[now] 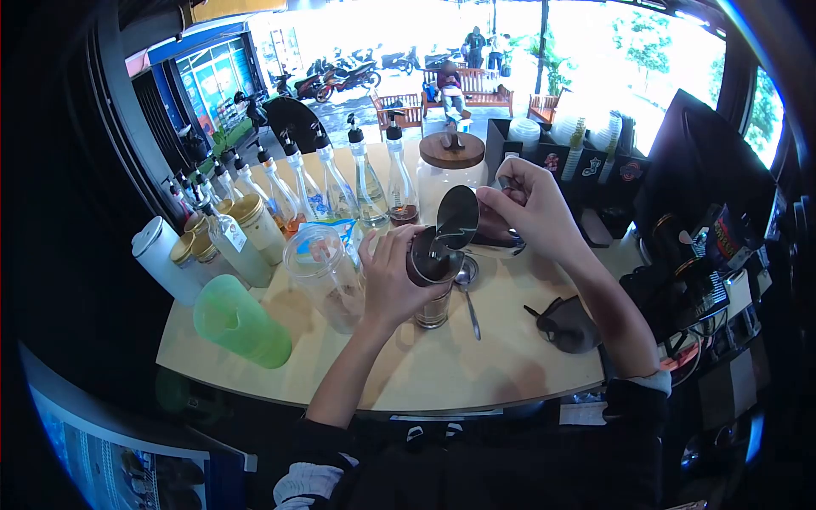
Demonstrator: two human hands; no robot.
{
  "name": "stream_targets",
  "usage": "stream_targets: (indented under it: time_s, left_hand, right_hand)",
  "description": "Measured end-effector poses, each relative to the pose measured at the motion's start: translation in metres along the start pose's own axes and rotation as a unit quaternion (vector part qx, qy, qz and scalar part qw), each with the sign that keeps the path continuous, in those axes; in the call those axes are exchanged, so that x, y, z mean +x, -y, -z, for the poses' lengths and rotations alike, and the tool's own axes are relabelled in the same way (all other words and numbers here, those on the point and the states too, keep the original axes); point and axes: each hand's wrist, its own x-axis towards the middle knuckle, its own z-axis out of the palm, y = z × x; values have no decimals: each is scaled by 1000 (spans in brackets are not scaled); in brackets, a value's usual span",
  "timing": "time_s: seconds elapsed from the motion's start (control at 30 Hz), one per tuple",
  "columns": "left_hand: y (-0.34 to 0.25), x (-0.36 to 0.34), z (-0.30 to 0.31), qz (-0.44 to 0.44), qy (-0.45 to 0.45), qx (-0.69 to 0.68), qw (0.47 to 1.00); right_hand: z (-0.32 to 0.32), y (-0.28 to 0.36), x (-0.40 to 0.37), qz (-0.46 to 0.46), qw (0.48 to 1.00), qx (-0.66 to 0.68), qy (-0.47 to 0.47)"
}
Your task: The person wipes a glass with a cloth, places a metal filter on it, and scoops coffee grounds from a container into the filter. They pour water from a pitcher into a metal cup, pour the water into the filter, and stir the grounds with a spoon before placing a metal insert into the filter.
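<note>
The single view comes from the person's head, looking forward and down across a pale curved surface (442,365). Both forearms enter from the bottom edge. The left hand (391,276), wrapped round a can (432,262), and the right hand (531,208), pinching the can's lid (457,217), sit close to the lens at frame centre. A wide fisheye bends the edges and darkens the corners. Beyond a row of pump bottles (340,183) on the far side, the view faces out to a bright street with benches (476,85).
</note>
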Motion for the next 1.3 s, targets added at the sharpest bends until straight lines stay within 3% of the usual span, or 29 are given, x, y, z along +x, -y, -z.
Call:
stream_targets:
  time_s: [0.17, 0.33, 0.57, 0.77, 0.83, 1.07, 1.17, 1.3]
  left_hand:
    - [-2, 1, 3, -1, 3, 10, 1000]
    - [-3, 2, 8, 12, 24, 15, 1000]
    - [-5, 6, 10, 36, 29, 3, 999]
    - [1, 10, 14, 36, 20, 4, 999]
    - [0, 12, 17, 66, 38, -19, 997]
    - [8, 20, 22, 102, 71, -52, 991]
    - [10, 22, 24, 86, 40, -29, 995]
    - [12, 25, 26, 124, 68, -71, 987]
  right_hand:
    - [3, -2, -2, -23, 1000, -9, 4]
    - [4, -6, -4, -33, 996, 84, -24]
    - [8, -10, -5, -30, 998, 45, -37]
    - [15, -54, -5, 12, 998, 39, -57]
    - [11, -55, -15, -18, 982, 176, -73]
    - [7, -128, -43, -42, 977, 162, -130]
    - [2, -155, -58, -69, 972, 172, -146]
    - [-7, -175, -76, -123, 939, 255, -194]
